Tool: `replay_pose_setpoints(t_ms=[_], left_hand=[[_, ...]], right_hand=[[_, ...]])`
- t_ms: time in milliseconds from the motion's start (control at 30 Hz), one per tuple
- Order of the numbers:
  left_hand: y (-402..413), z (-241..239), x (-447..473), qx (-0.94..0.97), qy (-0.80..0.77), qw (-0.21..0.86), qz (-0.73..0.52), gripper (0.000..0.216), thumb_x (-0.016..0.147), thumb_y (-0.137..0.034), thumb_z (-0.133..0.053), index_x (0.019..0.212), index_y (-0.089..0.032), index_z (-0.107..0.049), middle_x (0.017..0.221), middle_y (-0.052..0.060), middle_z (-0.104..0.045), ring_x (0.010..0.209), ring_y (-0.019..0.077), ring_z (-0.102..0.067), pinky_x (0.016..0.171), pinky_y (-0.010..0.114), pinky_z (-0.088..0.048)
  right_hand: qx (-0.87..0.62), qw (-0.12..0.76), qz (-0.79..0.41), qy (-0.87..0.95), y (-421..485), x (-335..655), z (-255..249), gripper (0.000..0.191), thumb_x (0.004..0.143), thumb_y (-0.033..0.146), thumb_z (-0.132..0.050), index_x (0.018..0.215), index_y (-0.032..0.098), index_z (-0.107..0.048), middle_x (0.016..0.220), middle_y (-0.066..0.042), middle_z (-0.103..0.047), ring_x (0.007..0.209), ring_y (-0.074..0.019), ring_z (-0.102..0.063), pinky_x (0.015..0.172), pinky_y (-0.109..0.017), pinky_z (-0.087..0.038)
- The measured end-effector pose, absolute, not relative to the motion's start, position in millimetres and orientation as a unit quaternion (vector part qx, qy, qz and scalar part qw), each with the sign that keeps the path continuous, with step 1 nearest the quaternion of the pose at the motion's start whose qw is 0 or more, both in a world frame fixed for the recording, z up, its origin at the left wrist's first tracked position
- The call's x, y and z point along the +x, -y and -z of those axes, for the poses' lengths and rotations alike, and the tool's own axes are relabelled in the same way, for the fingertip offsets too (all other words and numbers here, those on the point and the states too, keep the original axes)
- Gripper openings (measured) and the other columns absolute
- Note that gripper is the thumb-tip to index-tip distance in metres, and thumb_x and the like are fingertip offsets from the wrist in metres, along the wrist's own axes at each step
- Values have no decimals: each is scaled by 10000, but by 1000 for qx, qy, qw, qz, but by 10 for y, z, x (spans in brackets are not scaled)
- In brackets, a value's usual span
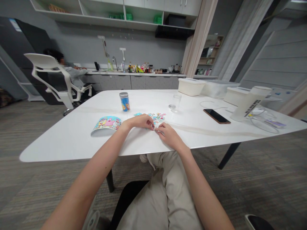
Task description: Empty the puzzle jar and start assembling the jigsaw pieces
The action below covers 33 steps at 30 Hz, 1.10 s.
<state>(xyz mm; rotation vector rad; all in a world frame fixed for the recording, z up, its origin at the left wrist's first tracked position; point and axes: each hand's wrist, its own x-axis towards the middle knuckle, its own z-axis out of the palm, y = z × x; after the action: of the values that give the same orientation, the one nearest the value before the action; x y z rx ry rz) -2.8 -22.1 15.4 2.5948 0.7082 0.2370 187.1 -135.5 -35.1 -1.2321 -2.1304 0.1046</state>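
Over the near edge of the white table, my left hand and my right hand meet with fingertips pinched. Between them is a small, pale puzzle piece; whether it is one piece or two joined cannot be made out. Just beyond my fingers lies a loose spread of colourful puzzle pieces, partly hidden by my left hand. Left of that hand, a curled cartoon picture sheet rests on the table. Behind stands a blue cartoon-printed canister with a metal lid.
A clear jar stands beside a loose lid. To the right are a phone, a large white tumbler, cables and lidded bins. A person sits on a white chair by the far counter.
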Motion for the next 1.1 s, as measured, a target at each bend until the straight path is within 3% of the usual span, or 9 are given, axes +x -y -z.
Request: replay_pose_setpoints(t_ms=[367,533,900,1100], left_hand=[[208,-143,-35,946,-251,192,-75,238,753,-321,-686,920,-178,-776,701,-1,-663,637,106,-565,606,188,-369],[206,-134,-35,945,-250,195,-76,255,751,-337,-690,926,-172,-775,688,-1,-659,627,105,-552,601,190,-365],[192,-136,-47,943,-258,195,-73,228,725,-272,-717,922,-174,-777,692,-8,-659,648,108,-574,609,183,-376],[204,-141,-50,943,-255,202,-74,241,735,-309,-724,922,-167,-778,691,-3,-658,640,105,-574,607,184,-378]], right_hand=[[-454,269,9,849,1461,1834,254,250,913,159,-549,1124,151,-683,1115,-105,-663,1018,-233,-588,920,-379,-482],[-443,275,-10,853,1457,1827,252,189,916,166,-554,1016,170,-714,1129,-94,-681,1056,-229,-593,950,-375,-473],[-443,252,6,860,1475,1826,248,241,930,172,-520,1120,151,-665,1110,-132,-604,1029,-231,-596,934,-386,-493],[-448,259,5,856,1487,1824,242,219,921,156,-529,1064,155,-695,1096,-120,-632,1016,-231,-597,926,-383,-491]])
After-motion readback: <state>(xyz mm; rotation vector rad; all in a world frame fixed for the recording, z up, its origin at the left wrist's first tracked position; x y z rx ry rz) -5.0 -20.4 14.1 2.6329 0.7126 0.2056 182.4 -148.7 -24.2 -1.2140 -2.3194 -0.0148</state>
